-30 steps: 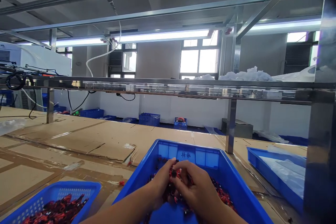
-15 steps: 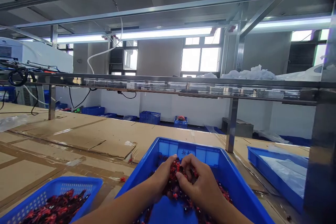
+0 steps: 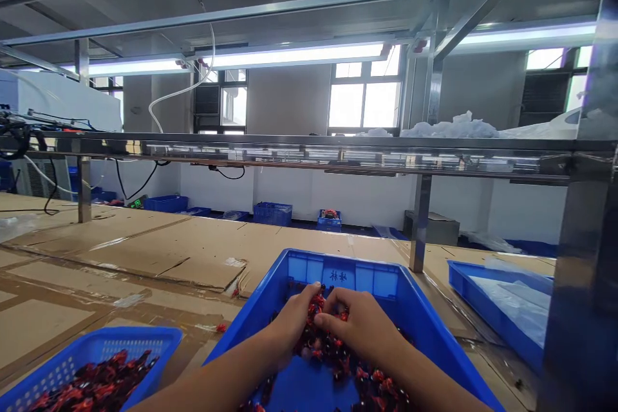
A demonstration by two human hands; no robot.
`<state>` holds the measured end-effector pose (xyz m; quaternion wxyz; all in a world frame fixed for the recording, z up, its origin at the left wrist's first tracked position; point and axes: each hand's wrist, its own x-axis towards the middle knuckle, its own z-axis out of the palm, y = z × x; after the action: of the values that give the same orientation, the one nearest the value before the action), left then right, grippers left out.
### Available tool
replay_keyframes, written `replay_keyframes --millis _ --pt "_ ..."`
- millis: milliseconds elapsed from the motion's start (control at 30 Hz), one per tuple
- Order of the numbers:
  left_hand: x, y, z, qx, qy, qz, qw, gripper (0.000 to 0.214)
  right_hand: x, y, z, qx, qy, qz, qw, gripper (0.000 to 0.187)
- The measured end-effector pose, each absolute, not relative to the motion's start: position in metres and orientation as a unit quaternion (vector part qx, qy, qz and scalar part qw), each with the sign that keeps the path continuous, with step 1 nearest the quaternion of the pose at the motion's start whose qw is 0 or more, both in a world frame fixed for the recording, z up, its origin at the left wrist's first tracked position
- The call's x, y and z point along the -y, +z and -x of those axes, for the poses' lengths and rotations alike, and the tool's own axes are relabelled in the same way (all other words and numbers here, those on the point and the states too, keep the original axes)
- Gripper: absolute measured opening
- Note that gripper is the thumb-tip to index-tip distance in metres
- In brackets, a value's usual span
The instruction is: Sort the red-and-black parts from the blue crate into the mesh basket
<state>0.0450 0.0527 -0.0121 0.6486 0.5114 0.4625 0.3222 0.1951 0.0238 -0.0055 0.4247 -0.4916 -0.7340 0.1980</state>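
Both my hands are inside a deep blue tub [image 3: 437,318] in front of me. My left hand [image 3: 288,323] is cupped, thumb up, around a clump of small red-and-black pieces [image 3: 316,302]; its other fingers are mostly hidden. Close against that clump, my right hand [image 3: 361,323] has its thumb and bent fingers drawn together. Whether a single piece sits between those fingertips I cannot make out. More loose red-and-black pieces [image 3: 381,389] lie on the tub floor, and part of its blue bottom shows. The exact kind of the pieces is too small to tell.
At lower left stands a perforated blue basket [image 3: 145,333] holding more such pieces. A shallow blue tray [image 3: 502,315] with clear plastic is at right. Metal posts [image 3: 421,222] and a shelf rail [image 3: 290,153] rise from the cardboard-covered table [image 3: 159,238].
My right hand has turned, its fingers now closer to the left hand's clump. More pieces show at the tub's lower right. The view has shifted slightly.
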Motion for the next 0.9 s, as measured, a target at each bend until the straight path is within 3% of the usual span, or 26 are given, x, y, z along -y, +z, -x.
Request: replay_keyframes --millis 67,233,600,900 --pt "-0.053 -0.013 -0.046 -0.466 0.322 -0.523 0.637 0.050 -0.020 -0.007 -0.191 0.758 0.124 0.512 0.385 0.008" --pt "-0.055 -0.019 -0.046 -0.468 0.314 -0.534 0.631 0.044 -0.020 -0.014 -0.189 0.758 0.114 0.524 0.371 0.012" --pt "-0.056 -0.011 -0.042 -0.408 0.348 -0.509 0.673 0.048 -0.027 0.000 -0.198 0.722 0.085 0.555 0.403 0.019" --pt "-0.056 -0.017 -0.046 -0.373 0.449 -0.636 0.505 0.045 -0.024 -0.003 -0.201 0.774 -0.086 0.541 0.318 0.008"
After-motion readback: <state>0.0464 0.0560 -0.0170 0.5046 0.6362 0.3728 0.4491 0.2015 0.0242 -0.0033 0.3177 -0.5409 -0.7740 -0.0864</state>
